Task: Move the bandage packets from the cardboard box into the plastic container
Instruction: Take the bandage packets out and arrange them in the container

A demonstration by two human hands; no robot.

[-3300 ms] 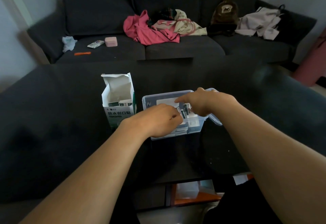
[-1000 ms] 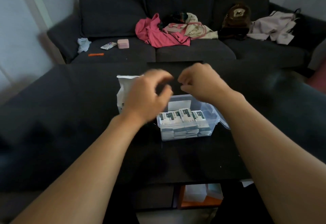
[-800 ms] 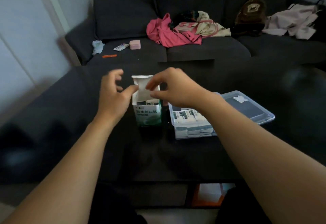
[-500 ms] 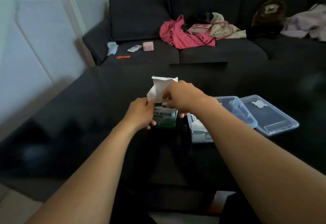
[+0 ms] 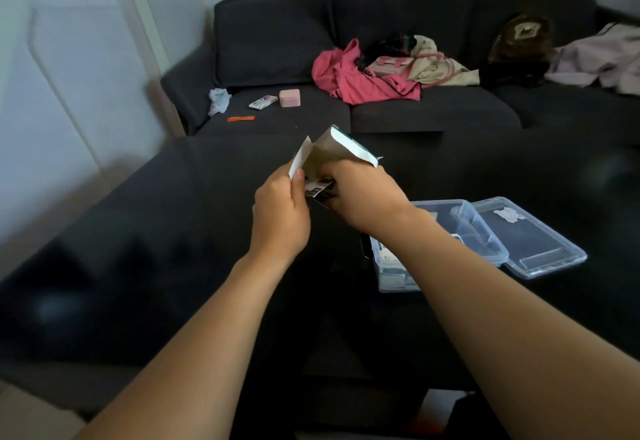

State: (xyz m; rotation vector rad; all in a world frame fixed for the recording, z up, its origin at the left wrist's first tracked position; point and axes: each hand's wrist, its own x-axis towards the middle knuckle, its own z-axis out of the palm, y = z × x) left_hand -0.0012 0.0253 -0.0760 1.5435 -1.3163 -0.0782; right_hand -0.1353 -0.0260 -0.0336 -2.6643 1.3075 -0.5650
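Note:
The white cardboard box (image 5: 333,148) is lifted off the black table and tipped, its open flaps up. My left hand (image 5: 280,214) grips its left side, thumb on a flap. My right hand (image 5: 360,193) reaches into the box mouth, its curled fingers on the bandage packets (image 5: 318,186) that show between the hands. The clear plastic container (image 5: 462,221) sits on the table to the right, partly hidden by my right forearm, with stacked packets (image 5: 389,263) inside.
The container's clear lid (image 5: 533,242) lies right of it. The glossy black table (image 5: 166,259) spreads on all sides. Behind it is a dark sofa (image 5: 277,34) with pink clothes (image 5: 360,79), a small pink case (image 5: 289,98) and other items.
Both hands left the container and went to the cardboard box. The box has been lifted and tipped, and my right hand has gone into it. The view turned left.

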